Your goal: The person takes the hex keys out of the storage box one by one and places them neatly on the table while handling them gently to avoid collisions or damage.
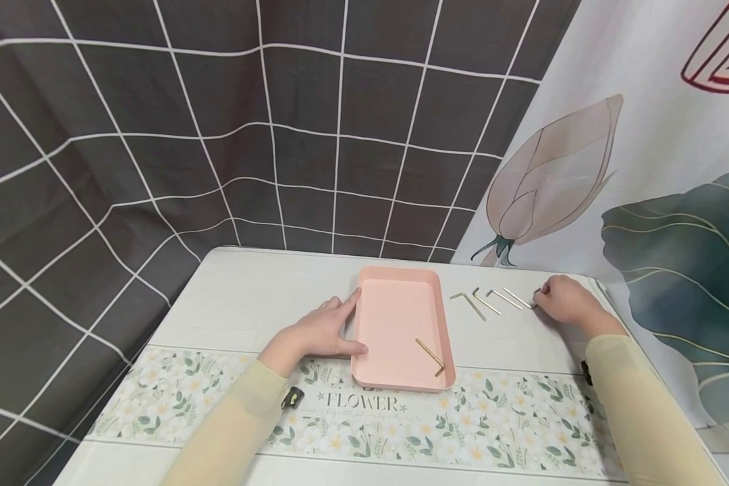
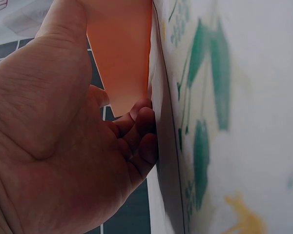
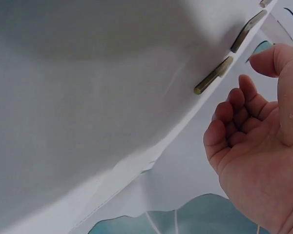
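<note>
A shallow pink tray (image 1: 395, 317) lies on the table with one brass-coloured hex key (image 1: 430, 356) in it. My left hand (image 1: 322, 331) holds the tray's left side, its thumb over the rim. In the left wrist view, curled fingertips (image 2: 146, 122) sit low beside the tray wall (image 2: 119, 58). To the tray's right, several more L-shaped hex keys (image 1: 487, 302) lie in a loose row. My right hand (image 1: 565, 300) is at the row's right end. The right wrist view shows its fingers loosely bent, a gap between thumb and forefinger, beside a hex key (image 3: 212, 75).
A white table cover with a printed flower band (image 1: 364, 422) lies under everything. A dark grid-patterned curtain (image 1: 304, 135) hangs behind the table's back edge, and a white curtain with a printed bud (image 1: 553, 169) hangs at the right.
</note>
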The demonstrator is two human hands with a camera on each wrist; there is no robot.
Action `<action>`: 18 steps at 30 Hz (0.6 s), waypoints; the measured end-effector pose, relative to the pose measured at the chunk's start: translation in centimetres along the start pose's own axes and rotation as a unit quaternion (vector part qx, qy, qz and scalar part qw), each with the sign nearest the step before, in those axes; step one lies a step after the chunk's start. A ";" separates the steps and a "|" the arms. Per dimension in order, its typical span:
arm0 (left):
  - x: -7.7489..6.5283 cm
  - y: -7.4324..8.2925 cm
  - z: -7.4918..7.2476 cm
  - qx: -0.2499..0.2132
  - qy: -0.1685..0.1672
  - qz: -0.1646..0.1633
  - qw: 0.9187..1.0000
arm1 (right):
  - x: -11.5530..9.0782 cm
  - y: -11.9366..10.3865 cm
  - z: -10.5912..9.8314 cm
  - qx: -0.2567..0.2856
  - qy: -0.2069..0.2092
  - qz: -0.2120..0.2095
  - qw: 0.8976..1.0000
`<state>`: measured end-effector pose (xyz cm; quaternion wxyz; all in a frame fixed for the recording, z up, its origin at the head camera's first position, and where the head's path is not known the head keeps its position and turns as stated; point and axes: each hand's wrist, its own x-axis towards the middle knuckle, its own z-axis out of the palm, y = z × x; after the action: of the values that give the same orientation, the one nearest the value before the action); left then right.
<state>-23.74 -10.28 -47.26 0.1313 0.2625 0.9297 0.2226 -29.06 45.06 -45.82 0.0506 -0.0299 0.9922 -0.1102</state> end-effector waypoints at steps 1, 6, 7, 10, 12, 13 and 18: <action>0.0 0.0 0.0 -0.001 -0.001 0.000 1.000 | 0.0 -0.2 -0.1 0.001 0.000 -0.001 1.000; -0.1 0.1 -0.1 -0.005 -0.001 -0.001 1.000 | 0.0 -1.4 -0.3 0.008 0.008 -0.010 1.000; -0.1 0.2 -0.1 -0.005 -0.001 -0.001 1.000 | 0.0 -1.6 -0.3 0.008 0.011 -0.013 1.000; -0.1 0.2 -0.1 -0.004 -0.001 -0.001 1.000 | 0.1 -2.5 -0.3 0.002 0.020 -0.023 1.000; -0.1 0.1 -0.1 -0.004 -0.001 -0.001 1.000 | 0.1 -3.2 -0.4 -0.001 0.026 -0.029 0.999; -0.1 0.1 -0.1 -0.005 0.000 -0.001 1.000 | 0.1 -3.5 -0.5 -0.002 0.029 -0.034 0.999; -0.2 0.2 -0.2 -0.006 -0.001 0.000 1.000 | 0.1 -5.1 -0.7 -0.002 0.046 -0.072 0.996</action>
<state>-23.61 -10.28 -46.99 0.1336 0.2619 0.9283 0.2278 -29.01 40.21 -44.06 -0.0034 -0.0962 0.9890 -0.1124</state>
